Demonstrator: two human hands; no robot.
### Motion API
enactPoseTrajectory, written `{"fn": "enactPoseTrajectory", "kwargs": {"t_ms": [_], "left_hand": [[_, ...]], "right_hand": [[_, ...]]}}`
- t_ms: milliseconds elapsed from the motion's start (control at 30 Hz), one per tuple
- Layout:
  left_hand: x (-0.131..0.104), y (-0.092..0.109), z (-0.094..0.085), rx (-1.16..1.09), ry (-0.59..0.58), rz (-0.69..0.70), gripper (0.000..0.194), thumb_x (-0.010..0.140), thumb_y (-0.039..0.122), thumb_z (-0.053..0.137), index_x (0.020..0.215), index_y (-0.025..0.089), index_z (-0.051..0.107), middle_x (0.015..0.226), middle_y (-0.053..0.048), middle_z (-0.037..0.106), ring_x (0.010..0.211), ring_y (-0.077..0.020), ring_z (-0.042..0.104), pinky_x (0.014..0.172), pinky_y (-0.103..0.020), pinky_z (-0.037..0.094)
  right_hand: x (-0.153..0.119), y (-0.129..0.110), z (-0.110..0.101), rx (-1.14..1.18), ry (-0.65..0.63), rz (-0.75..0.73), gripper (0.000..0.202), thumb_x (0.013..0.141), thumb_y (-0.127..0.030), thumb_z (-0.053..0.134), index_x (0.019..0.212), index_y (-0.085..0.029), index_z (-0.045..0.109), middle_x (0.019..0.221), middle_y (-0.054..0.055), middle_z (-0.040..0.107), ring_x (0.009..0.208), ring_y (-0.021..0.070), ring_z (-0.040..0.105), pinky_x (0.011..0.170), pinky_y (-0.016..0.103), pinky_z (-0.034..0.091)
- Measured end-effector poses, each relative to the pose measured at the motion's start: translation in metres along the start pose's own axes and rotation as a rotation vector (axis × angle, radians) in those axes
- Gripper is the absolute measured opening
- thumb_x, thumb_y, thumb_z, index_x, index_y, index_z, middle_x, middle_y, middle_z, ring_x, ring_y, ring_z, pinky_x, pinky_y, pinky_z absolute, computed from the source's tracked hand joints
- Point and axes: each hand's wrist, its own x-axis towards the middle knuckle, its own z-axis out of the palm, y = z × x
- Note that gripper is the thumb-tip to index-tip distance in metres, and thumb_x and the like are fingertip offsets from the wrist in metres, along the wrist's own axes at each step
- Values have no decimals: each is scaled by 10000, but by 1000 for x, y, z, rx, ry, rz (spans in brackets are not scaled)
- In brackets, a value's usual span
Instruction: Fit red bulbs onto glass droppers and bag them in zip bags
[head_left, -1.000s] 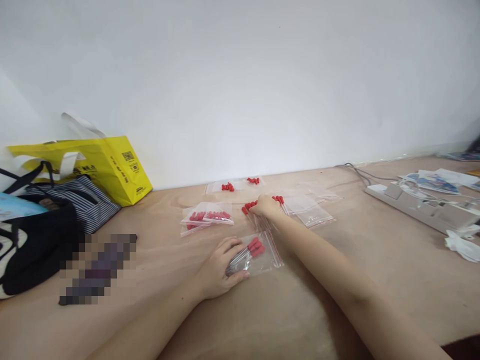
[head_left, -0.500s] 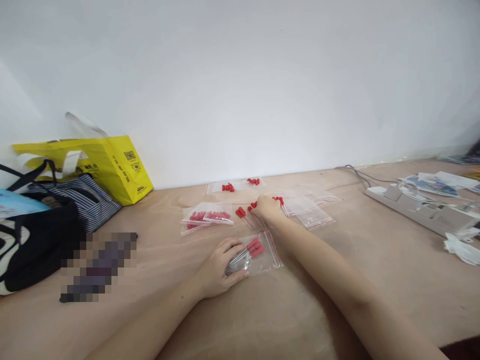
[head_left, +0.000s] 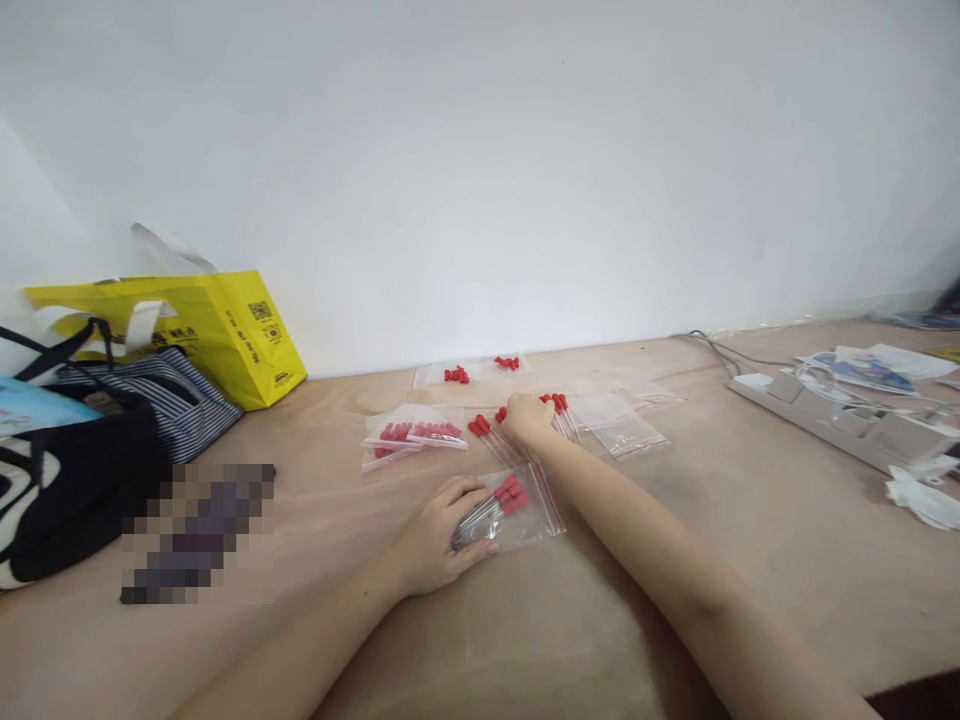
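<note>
My left hand [head_left: 444, 535] rests on the table, its fingers and thumb around one end of a clear zip bag [head_left: 538, 508] that holds several droppers [head_left: 513, 494] with red rubber bulbs and thin clear stems. Farther off, my right hand [head_left: 529, 418] reaches into a group of loose red-bulbed droppers. Its fingers are bent together and hide whatever they touch or hold. Loose droppers [head_left: 480, 426] show to its left, and more droppers [head_left: 559, 403] to its right. Filled zip bags [head_left: 416, 436] overlap on the left, with red bulbs visible through the plastic.
Flat zip bags [head_left: 624, 430] lie to the right. Along the wall, more red bulbs [head_left: 456, 375] lie on plastic. A yellow bag [head_left: 259, 345] and a black bag [head_left: 75, 500] stand on the left. A white power strip [head_left: 832, 420] with cables and a crumpled tissue [head_left: 924, 498] are on the right.
My right hand has shifted slightly left and nearer to me among the loose droppers, uncovering more of those on its right. The left hand and its bag stay put.
</note>
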Motion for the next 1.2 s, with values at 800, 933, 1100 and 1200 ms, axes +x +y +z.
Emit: {"fn": "enactPoseTrajectory", "kwargs": {"t_ms": [800,933,1100,1200], "left_hand": [[-1,2,-7,22,-135,-65,489,777,327,483,1242,227,370,1282,-63,424,1165,-228,396,960,-404,353],[-1,1,-7,33,-133,-68,499,775,344,486,1244,224,369,1290,-67,417,1176,-236,385,960,-409,354],[0,1,-5,26,-136,-65,505,774,368,489,1242,218,373,1286,-74,420,1176,-238,384,967,-410,345],[0,2,-6,22,-145,-74,506,778,373,483,1243,208,370,1286,-78,419,1177,-232,382,970,-407,340]], "right_hand": [[-78,103,4,1334,67,-92,633,658,-453,567,1127,-200,227,630,-59,527,487,92,510,489,240,422],[-88,97,8,1414,-47,-55,532,637,-491,578,984,-221,278,643,-52,538,524,108,552,521,265,454],[-98,97,12,1342,-182,-158,427,671,-536,544,896,-215,373,648,-45,540,539,102,559,551,272,457],[-96,102,11,1196,-287,-246,411,640,-505,607,849,-173,485,661,-17,559,549,90,531,544,244,430]]}}
